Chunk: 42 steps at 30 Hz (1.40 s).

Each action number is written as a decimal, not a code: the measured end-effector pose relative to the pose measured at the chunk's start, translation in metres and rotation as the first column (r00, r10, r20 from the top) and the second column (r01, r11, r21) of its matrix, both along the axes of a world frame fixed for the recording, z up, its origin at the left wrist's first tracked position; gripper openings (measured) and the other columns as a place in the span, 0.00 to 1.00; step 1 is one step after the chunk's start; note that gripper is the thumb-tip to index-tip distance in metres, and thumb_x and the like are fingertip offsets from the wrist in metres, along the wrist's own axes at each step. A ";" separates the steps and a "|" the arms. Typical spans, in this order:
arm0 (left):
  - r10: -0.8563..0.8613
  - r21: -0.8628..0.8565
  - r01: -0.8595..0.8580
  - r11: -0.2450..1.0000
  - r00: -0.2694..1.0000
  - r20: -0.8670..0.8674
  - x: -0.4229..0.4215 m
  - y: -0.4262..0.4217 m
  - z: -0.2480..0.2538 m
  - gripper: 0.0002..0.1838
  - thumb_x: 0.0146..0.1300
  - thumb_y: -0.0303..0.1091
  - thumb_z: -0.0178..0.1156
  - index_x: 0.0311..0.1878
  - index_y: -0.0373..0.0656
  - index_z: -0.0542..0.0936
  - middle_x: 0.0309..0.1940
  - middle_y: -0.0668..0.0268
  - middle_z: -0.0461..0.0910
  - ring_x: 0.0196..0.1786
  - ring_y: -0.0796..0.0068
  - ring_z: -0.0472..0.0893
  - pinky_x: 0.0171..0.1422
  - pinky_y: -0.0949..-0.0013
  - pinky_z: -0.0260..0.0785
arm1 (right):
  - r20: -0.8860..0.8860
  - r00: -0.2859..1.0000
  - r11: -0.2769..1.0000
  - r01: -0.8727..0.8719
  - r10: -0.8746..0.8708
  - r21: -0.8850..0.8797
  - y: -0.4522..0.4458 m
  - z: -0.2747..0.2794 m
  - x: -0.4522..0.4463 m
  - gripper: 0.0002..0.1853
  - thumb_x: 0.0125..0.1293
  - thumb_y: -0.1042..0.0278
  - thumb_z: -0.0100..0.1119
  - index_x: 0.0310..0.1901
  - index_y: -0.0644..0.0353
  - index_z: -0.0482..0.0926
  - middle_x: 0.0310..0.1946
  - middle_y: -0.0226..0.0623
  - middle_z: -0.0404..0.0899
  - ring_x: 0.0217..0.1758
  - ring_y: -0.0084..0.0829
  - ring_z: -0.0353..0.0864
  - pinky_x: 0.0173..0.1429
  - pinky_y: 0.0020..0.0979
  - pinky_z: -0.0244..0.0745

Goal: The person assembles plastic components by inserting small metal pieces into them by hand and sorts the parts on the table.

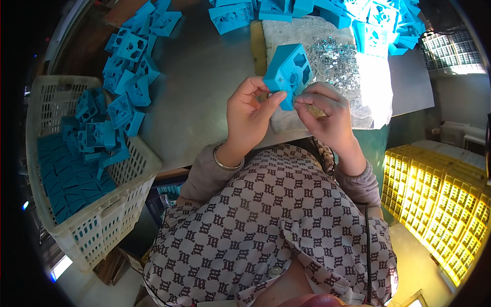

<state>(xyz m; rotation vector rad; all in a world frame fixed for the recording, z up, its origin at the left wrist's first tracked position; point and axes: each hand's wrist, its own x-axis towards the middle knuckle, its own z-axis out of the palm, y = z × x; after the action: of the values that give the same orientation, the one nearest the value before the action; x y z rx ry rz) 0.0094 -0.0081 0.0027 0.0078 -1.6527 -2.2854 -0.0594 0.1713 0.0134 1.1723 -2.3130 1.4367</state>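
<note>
Here my left hand (250, 110) is gripping the blue part (284, 69), which is sitting just beyond my fingers, long axis leaning away; right hand (327, 112) is nearest its narrow end, fingertips bunching there, on what I can't tell.

a grey table (204, 77) carries piles of blue parts (138, 89) and a pale cloth (373, 89).

Yellow openwork plastic crates (434, 199) stand at the right; a white perforated plastic crate (115, 217) stands at the left, with perhaps a cardboard box (110, 267) low beside it.
</note>
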 end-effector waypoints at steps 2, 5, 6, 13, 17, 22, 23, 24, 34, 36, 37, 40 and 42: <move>-0.015 -0.039 0.014 0.999 1.000 -0.021 0.002 -0.001 0.001 0.10 0.69 0.22 0.68 0.48 0.35 0.77 0.44 0.66 0.81 0.46 0.82 0.79 0.50 0.77 0.74 | -0.125 0.992 0.999 -0.012 0.016 0.033 0.001 0.001 -0.003 0.08 0.53 0.77 0.74 0.35 0.61 0.86 0.35 0.34 0.81 0.35 0.39 0.81 0.41 0.37 0.76; -0.040 -0.003 0.040 0.999 0.998 -0.046 0.003 0.003 0.003 0.09 0.70 0.20 0.66 0.49 0.34 0.76 0.45 0.65 0.80 0.48 0.81 0.80 0.52 0.76 0.77 | -0.226 0.973 0.997 -0.030 0.045 0.068 0.001 0.004 -0.002 0.09 0.53 0.76 0.74 0.37 0.62 0.85 0.36 0.34 0.79 0.36 0.39 0.79 0.43 0.38 0.72; -0.048 0.025 0.049 0.998 0.997 -0.054 0.003 0.004 0.004 0.09 0.70 0.19 0.65 0.49 0.34 0.76 0.45 0.65 0.80 0.49 0.80 0.81 0.53 0.75 0.78 | -0.259 0.965 0.995 -0.026 0.049 0.094 0.002 0.007 -0.002 0.09 0.54 0.76 0.74 0.37 0.62 0.84 0.36 0.35 0.79 0.36 0.39 0.79 0.43 0.38 0.71; -0.046 -0.074 0.036 0.997 0.989 -0.140 0.005 0.002 -0.002 0.11 0.70 0.18 0.64 0.52 0.32 0.74 0.48 0.62 0.82 0.50 0.77 0.83 0.54 0.74 0.79 | -0.316 0.948 0.990 -0.004 0.048 0.139 0.000 0.008 0.002 0.07 0.58 0.75 0.71 0.35 0.62 0.81 0.36 0.37 0.77 0.37 0.40 0.77 0.44 0.40 0.69; -0.049 -0.117 0.037 0.992 0.994 -0.102 0.009 0.005 0.003 0.09 0.70 0.17 0.64 0.49 0.34 0.76 0.45 0.65 0.79 0.49 0.80 0.82 0.56 0.74 0.81 | -0.262 0.965 0.982 0.038 0.013 0.187 -0.004 0.004 0.004 0.07 0.63 0.72 0.68 0.32 0.60 0.77 0.34 0.38 0.75 0.37 0.43 0.77 0.44 0.41 0.70; -0.027 -0.179 0.008 0.984 0.994 -0.105 0.010 0.004 0.003 0.09 0.69 0.19 0.66 0.48 0.35 0.77 0.43 0.67 0.79 0.47 0.83 0.81 0.52 0.76 0.77 | -0.064 0.997 0.992 0.059 -0.052 0.111 -0.008 0.004 0.013 0.07 0.61 0.72 0.64 0.32 0.61 0.75 0.32 0.41 0.74 0.35 0.47 0.77 0.42 0.44 0.70; -0.016 -0.172 -0.004 0.985 0.994 -0.112 0.010 0.004 0.002 0.09 0.69 0.19 0.67 0.48 0.36 0.77 0.43 0.67 0.79 0.46 0.84 0.80 0.50 0.77 0.76 | -0.042 0.997 0.995 0.065 -0.062 0.070 -0.009 0.007 0.015 0.06 0.59 0.71 0.63 0.31 0.61 0.75 0.31 0.41 0.74 0.34 0.48 0.77 0.41 0.44 0.70; -0.005 -0.165 -0.015 0.986 0.993 -0.118 0.010 0.004 0.001 0.09 0.68 0.19 0.67 0.48 0.36 0.77 0.42 0.68 0.79 0.45 0.85 0.79 0.49 0.77 0.74 | -0.044 0.999 0.991 0.032 -0.026 0.131 -0.008 0.007 0.014 0.06 0.58 0.71 0.63 0.32 0.61 0.75 0.31 0.41 0.75 0.34 0.48 0.77 0.41 0.44 0.69; 0.024 -0.205 -0.050 0.978 0.992 -0.128 0.012 0.004 -0.003 0.10 0.68 0.20 0.68 0.48 0.37 0.78 0.39 0.71 0.76 0.39 0.87 0.74 0.45 0.78 0.70 | -0.059 0.997 0.990 0.046 -0.039 0.131 -0.009 0.001 0.016 0.06 0.55 0.70 0.61 0.29 0.60 0.73 0.26 0.41 0.74 0.26 0.48 0.76 0.34 0.44 0.69; 0.037 -0.202 -0.061 0.977 0.992 -0.123 0.012 0.005 -0.001 0.10 0.67 0.20 0.69 0.47 0.37 0.78 0.39 0.71 0.76 0.39 0.87 0.74 0.45 0.78 0.71 | -0.064 0.997 0.992 0.054 -0.047 0.113 -0.010 0.001 0.016 0.06 0.55 0.70 0.61 0.28 0.60 0.73 0.24 0.40 0.73 0.25 0.48 0.75 0.33 0.44 0.70; 0.036 -0.210 -0.061 0.976 0.992 -0.125 0.013 0.004 -0.001 0.10 0.67 0.20 0.69 0.47 0.37 0.78 0.39 0.70 0.76 0.39 0.86 0.74 0.45 0.78 0.71 | -0.052 0.999 0.989 0.006 0.001 0.149 -0.008 -0.002 0.014 0.06 0.55 0.70 0.61 0.29 0.60 0.73 0.24 0.40 0.73 0.25 0.48 0.75 0.33 0.44 0.70; 0.031 -0.220 -0.060 0.974 0.991 -0.133 0.013 0.003 -0.002 0.10 0.67 0.20 0.68 0.47 0.37 0.78 0.40 0.70 0.77 0.40 0.86 0.75 0.46 0.77 0.72 | -0.040 0.997 0.991 0.067 -0.063 0.116 -0.013 0.000 0.017 0.06 0.55 0.70 0.61 0.27 0.60 0.73 0.23 0.39 0.74 0.24 0.47 0.75 0.32 0.43 0.71; 0.039 -0.211 -0.068 0.975 0.990 -0.138 0.013 0.002 -0.005 0.09 0.68 0.19 0.68 0.47 0.36 0.78 0.40 0.69 0.77 0.40 0.86 0.75 0.46 0.77 0.72 | -0.025 0.997 0.989 0.081 -0.078 0.126 -0.015 0.001 0.017 0.06 0.55 0.70 0.61 0.27 0.60 0.73 0.24 0.39 0.75 0.23 0.47 0.76 0.31 0.44 0.72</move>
<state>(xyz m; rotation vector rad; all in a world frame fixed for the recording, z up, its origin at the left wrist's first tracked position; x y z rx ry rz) 0.0220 -0.0060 -0.0027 -0.1443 -1.7967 -2.0104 -0.0423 0.1564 0.0140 1.1071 -2.4396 1.2615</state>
